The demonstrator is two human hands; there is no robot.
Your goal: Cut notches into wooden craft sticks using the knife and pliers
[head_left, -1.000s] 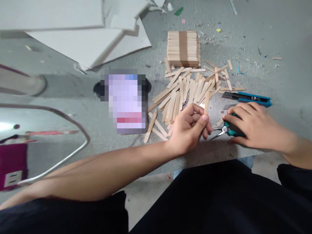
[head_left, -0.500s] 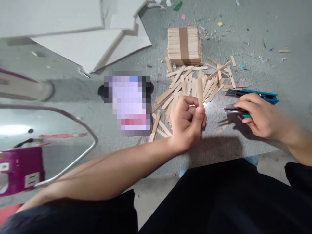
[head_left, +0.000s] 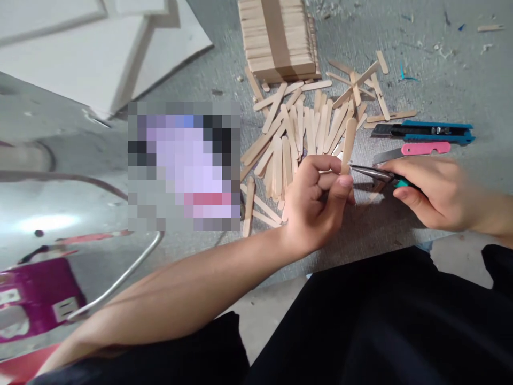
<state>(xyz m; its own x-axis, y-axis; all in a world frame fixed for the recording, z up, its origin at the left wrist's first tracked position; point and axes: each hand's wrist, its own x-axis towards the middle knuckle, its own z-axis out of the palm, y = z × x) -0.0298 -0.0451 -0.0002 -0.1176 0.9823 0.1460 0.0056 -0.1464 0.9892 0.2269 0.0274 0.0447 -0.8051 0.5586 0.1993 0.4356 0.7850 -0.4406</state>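
Observation:
Between thumb and fingers, my left hand [head_left: 316,203] pinches the lower end of a wooden craft stick [head_left: 349,141], which points up and away from me. My right hand [head_left: 435,195] is closed around the green handle of long-nosed pliers [head_left: 374,172]. Their thin tips lie at the stick's right edge, just above my left thumb; whether they grip the wood I cannot tell. Behind my left hand spreads a pile of loose craft sticks [head_left: 282,160]. Beyond my right hand lie a blue box cutter [head_left: 438,131] and a pink-handled knife [head_left: 427,149].
A banded bundle of craft sticks [head_left: 280,40] stands at the back. Left of the pile lies a blurred-out object [head_left: 188,166]. White boards [head_left: 72,59] cover the far left, and a purple power socket box [head_left: 38,297] with a grey cable [head_left: 120,272] sits near left.
The pliers have come left to the craft stick, and their tips now meet its edge. My view has shifted closer, and the pink-handled knife now shows.

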